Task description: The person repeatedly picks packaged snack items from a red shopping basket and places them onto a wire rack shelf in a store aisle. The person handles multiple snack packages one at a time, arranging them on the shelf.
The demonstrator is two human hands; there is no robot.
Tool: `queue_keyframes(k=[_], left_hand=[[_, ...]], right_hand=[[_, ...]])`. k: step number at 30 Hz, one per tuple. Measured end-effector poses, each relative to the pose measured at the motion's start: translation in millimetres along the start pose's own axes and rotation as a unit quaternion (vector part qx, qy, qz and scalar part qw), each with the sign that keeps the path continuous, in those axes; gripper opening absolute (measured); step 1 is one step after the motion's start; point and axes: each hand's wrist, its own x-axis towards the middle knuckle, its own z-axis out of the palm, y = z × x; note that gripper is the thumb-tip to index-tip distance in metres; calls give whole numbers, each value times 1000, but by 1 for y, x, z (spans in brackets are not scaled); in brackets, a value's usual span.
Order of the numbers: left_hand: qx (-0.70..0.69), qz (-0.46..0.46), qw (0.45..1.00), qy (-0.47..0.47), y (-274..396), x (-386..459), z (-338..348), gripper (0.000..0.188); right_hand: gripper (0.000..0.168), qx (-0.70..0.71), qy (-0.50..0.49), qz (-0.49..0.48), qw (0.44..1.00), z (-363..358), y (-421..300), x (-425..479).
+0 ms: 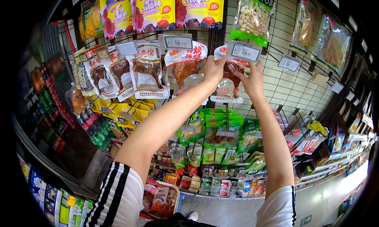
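Note:
Both arms reach up to a wire-grid snack display. My left hand (214, 69) grips the upper left edge of a vacuum-packed roast drumstick (231, 76) in a clear and white pouch. At the pouch's upper right, my right hand (251, 78) pinches its edge, thumb in front. A price tag holder (244, 51) covers part of the pouch's top, so I cannot tell whether it hangs on the hook. Close on the left hangs another roast meat pouch (185, 68), and beyond it are several brown meat pouches (146, 70).
Yellow mulberry hawthorn stick packs (154, 10) and a nut bag (253, 19) hang above. Green snack packs (225, 129) hang below on protruding hooks. A basket (177, 194) of packaged food stands low by the display, beside the grey floor (219, 210). Shelves line the right.

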Motion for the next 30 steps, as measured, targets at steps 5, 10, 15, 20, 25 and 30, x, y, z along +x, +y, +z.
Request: queue_keyframes(k=[5, 10, 15, 20, 25, 30], left_hand=[[1, 65, 997, -48, -1, -22, -24, 66], [14, 121, 985, -122, 21, -71, -68, 70], [-106, 68, 953, -275, 41, -130, -141, 44], [-114, -27, 902, -416, 4, -202, -250, 31], [-89, -189, 845, -492, -93, -278, -344, 28], [-10, -370, 826, -425, -227, -370, -430, 25]], right_hand=[[76, -4, 45, -38, 998, 6, -10, -14], [88, 56, 55, 23, 997, -6, -57, -64], [75, 150, 28, 64, 986, -8, -116, -147], [59, 238, -27, 134, 962, 29, -185, -264], [55, 272, -92, 285, 915, 106, -215, -411], [44, 322, -151, 498, 791, 175, -238, -556]])
